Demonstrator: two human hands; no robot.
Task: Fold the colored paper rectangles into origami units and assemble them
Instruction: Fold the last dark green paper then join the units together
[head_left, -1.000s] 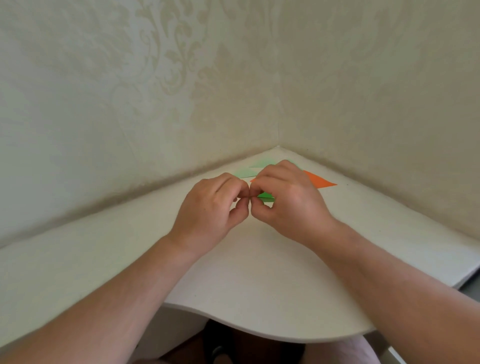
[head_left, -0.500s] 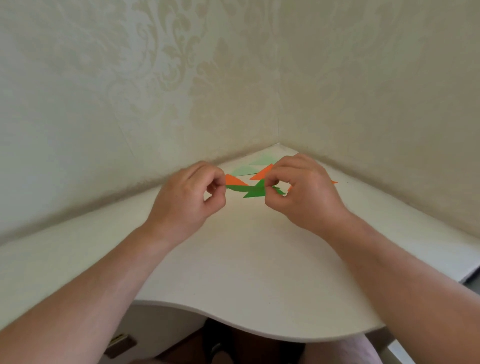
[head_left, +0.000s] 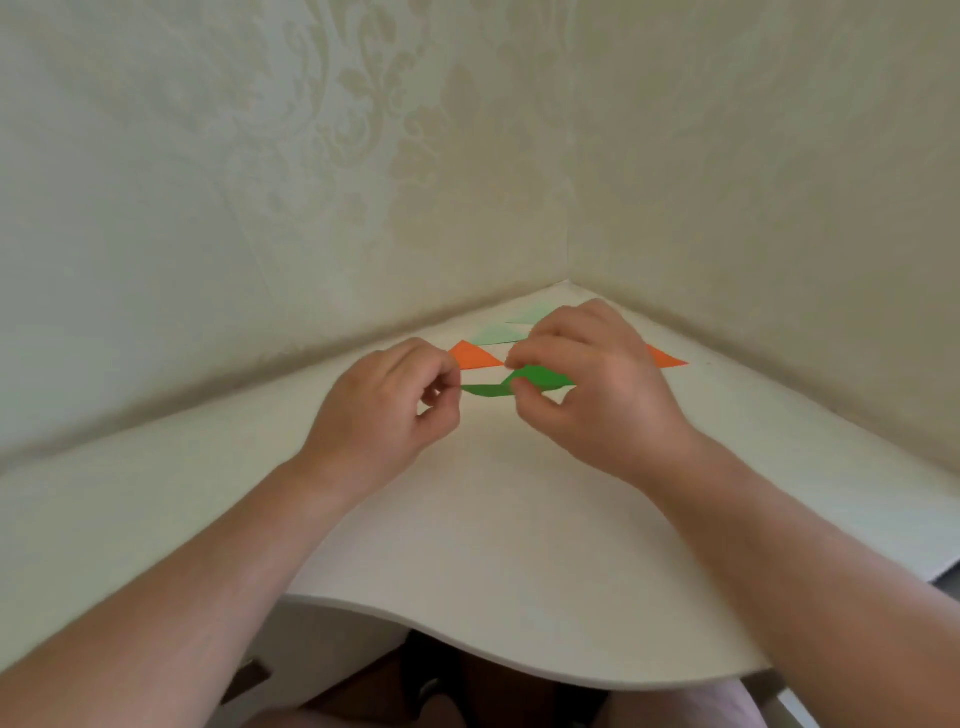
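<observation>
Head view shows the green paper strip at twelve o'clock on the desk, pinched by the left hand and right hand; light, limp, crease-prone, best held at its ends.

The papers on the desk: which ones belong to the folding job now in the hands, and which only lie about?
In the job:
- green paper strip, pinched by the left hand and the right hand

Lying about:
- orange paper behind the strip, with an orange tip past the right hand
- pale green papers near the corner
- white desk
</observation>
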